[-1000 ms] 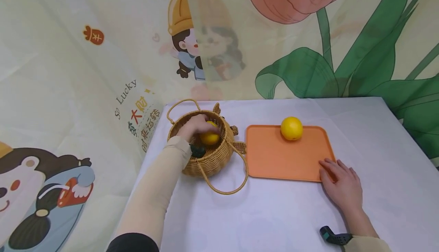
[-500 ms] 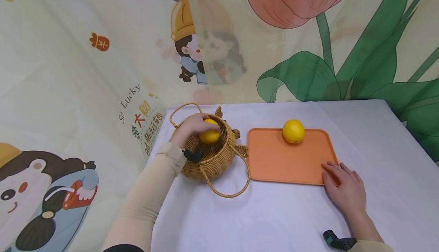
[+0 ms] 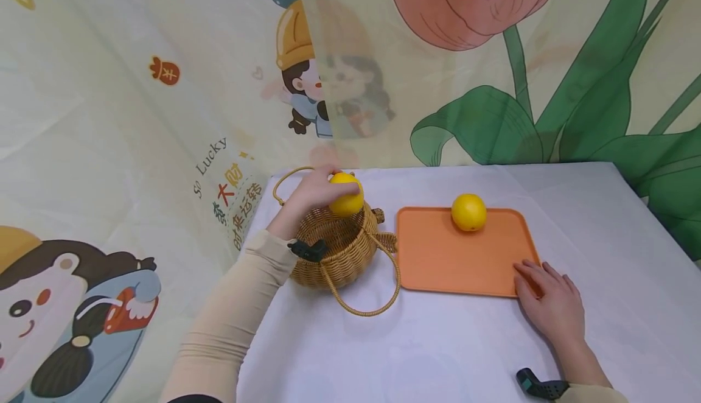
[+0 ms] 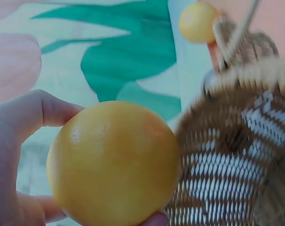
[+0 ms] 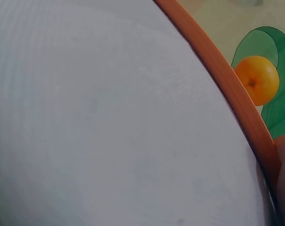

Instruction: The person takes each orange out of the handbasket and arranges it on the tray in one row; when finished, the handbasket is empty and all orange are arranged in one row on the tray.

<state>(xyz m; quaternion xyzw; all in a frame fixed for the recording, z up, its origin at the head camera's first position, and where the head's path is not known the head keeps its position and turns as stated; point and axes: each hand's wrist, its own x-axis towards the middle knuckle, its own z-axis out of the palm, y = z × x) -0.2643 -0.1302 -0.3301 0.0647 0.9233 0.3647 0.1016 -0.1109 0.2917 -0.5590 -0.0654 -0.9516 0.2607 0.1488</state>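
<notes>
My left hand (image 3: pixel 322 189) grips a round yellow orange (image 3: pixel 347 196), thumb on one side and fingers around the other. It holds the fruit over the far rim of a woven wicker basket (image 3: pixel 350 263). Close up in the left wrist view, the orange (image 4: pixel 116 165) hides part of the basket wall (image 4: pixel 217 165). A second orange (image 3: pixel 468 212) sits near the back edge of an orange rectangular tray (image 3: pixel 454 257). On the tray's front right corner rests my right hand (image 3: pixel 553 305), fingers relaxed; in the right wrist view only a bit of it shows at the tray rim (image 5: pixel 236 94).
The basket's front handle (image 3: pixel 364 313) lies folded down on the white cloth (image 3: pixel 427 348), while the back handle (image 3: pixel 282 184) stands up. Leaf-like wicker pieces (image 3: pixel 387 241) stick out between basket and tray. A printed curtain (image 3: pixel 471 123) hangs behind the table.
My left hand has lifted the orange up out of the basket, to above its far rim. The right hand stays at the tray corner. The head view has shifted slightly.
</notes>
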